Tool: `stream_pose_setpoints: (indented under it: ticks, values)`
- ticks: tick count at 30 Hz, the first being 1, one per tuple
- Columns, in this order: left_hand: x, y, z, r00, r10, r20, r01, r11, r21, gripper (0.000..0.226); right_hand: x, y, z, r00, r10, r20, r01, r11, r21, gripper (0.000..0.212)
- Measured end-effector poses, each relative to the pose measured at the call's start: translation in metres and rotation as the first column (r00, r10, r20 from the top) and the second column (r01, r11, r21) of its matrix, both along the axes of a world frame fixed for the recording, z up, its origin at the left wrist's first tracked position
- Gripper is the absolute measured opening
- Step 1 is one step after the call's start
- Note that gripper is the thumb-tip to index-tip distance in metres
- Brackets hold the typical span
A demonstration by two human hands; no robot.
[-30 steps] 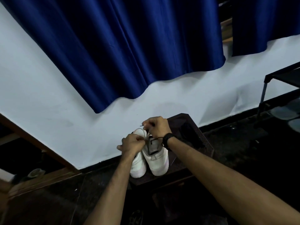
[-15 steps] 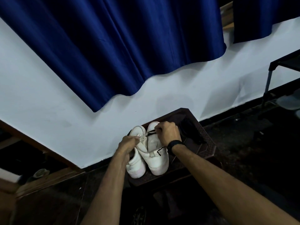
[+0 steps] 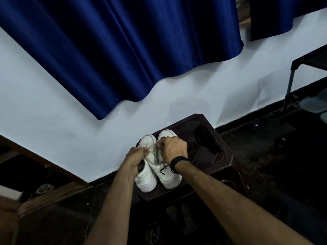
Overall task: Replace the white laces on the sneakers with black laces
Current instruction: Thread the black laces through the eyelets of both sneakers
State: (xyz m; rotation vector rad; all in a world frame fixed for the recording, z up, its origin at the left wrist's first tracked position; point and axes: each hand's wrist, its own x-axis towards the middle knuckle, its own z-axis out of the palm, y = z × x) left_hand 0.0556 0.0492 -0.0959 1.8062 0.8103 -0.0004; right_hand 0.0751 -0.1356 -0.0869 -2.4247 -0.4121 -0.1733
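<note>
a: where are the sneakers (image 3: 155, 163) found?

b: they are set side by side on a dark patterned desk (image 3: 224, 156) against the white wall (image 3: 177, 96), their long axes running from the wall toward the person. the work is centred between the two shoes, at the end nearer the wall.

a: and how are the hands placed?

b: the left hand (image 3: 135, 159) is curled around the upper of the left shoe, fingers pinched at its eyelet edge. the right hand (image 3: 174, 147) is closed in a pinch at the same spot from the other side; what is pinched is too small to be named, though a lace end is judged likely. a loose bit of black lace (image 3: 163, 169) is seen lying on the right shoe, just below the right wrist, which bears a dark band.

a: which hand is nearer the lacing?

b: both are touching it; the right is judged better placed for the pull, across the shoe's long axis.

a: the room?

b: a blue curtain (image 3: 115, 50) is hung above the wall, a dark floor (image 3: 265, 147) is seen around the desk, and a dark bundle (image 3: 206, 138) is lying on it, well apart from the shoes.
</note>
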Motion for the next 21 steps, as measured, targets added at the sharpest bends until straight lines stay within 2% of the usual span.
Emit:
stream_pose_setpoints:
  ticks: [4, 10, 18, 21]
  values:
    - [0.000, 0.000, -0.002, 1.000, 0.020, 0.014, -0.020, 1.000, -0.020, 0.054, 0.001, 0.001, -0.002, 0.999, -0.019, 0.041, 0.021, 0.998, -0.051, 0.028]
    - [-0.005, -0.014, 0.008, 0.999, 0.037, 0.031, -0.036, 0.999, -0.021, 0.033, -0.002, 0.004, 0.000, 0.997, -0.042, 0.060, 0.047, 0.995, -0.092, 0.029]
    - [-0.001, -0.004, -0.001, 1.000, -0.005, 0.029, 0.006, 1.000, -0.017, 0.053, -0.005, 0.012, 0.002, 0.991, -0.038, 0.131, 0.063, 0.979, -0.194, 0.031]
    - [0.005, 0.012, -0.016, 1.000, -0.003, 0.023, 0.005, 0.998, -0.068, 0.055, -0.006, 0.014, 0.001, 0.990, -0.052, 0.134, 0.079, 0.976, -0.205, 0.029]
